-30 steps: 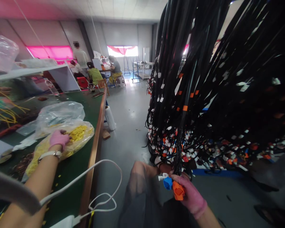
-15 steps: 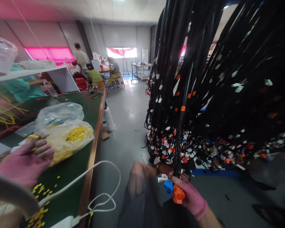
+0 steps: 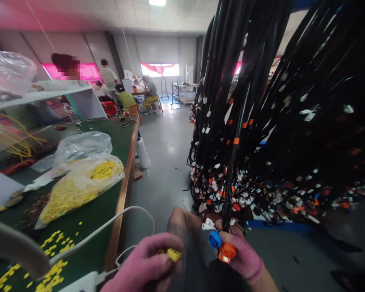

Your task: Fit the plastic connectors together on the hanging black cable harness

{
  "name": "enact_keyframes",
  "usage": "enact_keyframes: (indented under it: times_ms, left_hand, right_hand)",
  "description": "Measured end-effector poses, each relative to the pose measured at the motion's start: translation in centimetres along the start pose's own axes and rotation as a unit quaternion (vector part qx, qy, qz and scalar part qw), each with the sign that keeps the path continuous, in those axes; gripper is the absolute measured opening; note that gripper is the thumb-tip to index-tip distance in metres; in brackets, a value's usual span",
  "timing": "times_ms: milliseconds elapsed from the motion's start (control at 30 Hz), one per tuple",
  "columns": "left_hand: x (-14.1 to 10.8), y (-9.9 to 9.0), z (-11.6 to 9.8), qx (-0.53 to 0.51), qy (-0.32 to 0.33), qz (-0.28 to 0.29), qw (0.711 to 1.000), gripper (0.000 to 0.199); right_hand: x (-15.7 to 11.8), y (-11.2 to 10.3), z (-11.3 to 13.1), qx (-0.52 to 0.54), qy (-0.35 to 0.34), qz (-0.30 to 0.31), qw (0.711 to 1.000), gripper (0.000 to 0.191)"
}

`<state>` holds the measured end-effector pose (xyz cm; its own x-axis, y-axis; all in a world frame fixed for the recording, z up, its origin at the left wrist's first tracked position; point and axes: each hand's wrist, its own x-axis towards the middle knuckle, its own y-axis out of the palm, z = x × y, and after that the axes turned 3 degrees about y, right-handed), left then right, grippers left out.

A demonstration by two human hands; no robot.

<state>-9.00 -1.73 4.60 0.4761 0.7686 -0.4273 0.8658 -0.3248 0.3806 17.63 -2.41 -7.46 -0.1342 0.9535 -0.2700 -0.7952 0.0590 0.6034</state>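
Between the thumb and fingers of my gloved left hand (image 3: 149, 259) is a small yellow plastic piece (image 3: 173, 254). My gloved right hand (image 3: 243, 255) is closed around the end of a black wire harness (image 3: 230, 190), just behind its connectors. An orange connector (image 3: 227, 252) and a blue connector (image 3: 214, 239) stick out from that grip, with a white connector (image 3: 208, 224) beside them. My left hand is a short way left of the connectors, not touching them. A clear bag of yellow pieces (image 3: 76, 198) lies on the green table (image 3: 97, 227).
Loose yellow pieces (image 3: 53, 267) are scattered on the table near a white cable (image 3: 109, 225). Many black harnesses (image 3: 261, 101) hang at the right. A shelf (image 3: 48, 95) stands on the table. Several people (image 3: 124, 97) are farther back, and a plastic roll (image 3: 143, 153) stands by the table.
My left hand has moved from above the bag rightward and down to near the connectors, with the yellow piece in it. My right hand still holds the harness. A person has risen behind the shelf.
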Motion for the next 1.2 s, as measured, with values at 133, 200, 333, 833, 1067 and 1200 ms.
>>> enact_keyframes:
  times_ms: [133,200,333,833,1067,1200]
  left_hand:
    - [4.5,3.0,2.5,-0.052,-0.011,0.078,0.996,0.051]
    - [6.2,3.6,3.8,-0.042,0.011,0.076,0.996,0.052]
    - [8.7,4.1,5.7,-0.006,0.054,0.06,0.997,0.055]
    - [11.2,2.2,7.4,0.058,0.112,-0.01,0.992,0.024]
    - [10.9,2.5,6.9,0.045,0.085,-0.01,0.995,0.036]
    - [11.2,2.5,7.2,0.018,0.058,-0.016,0.998,0.041]
  right_hand:
    - [-0.1,-1.0,-0.2,0.001,-0.004,-0.03,1.0,0.034]
    - [0.0,-1.3,-0.6,0.007,-0.002,-0.044,0.999,0.033]
    - [0.4,-1.2,-1.5,0.048,0.015,-0.06,0.997,0.026]
    - [2.1,0.6,-2.6,0.15,0.015,-0.038,0.988,0.017]
    - [1.9,0.7,-2.4,0.153,0.028,-0.057,0.986,0.021]
    - [1.5,0.6,-2.2,0.112,0.035,-0.094,0.989,0.023]
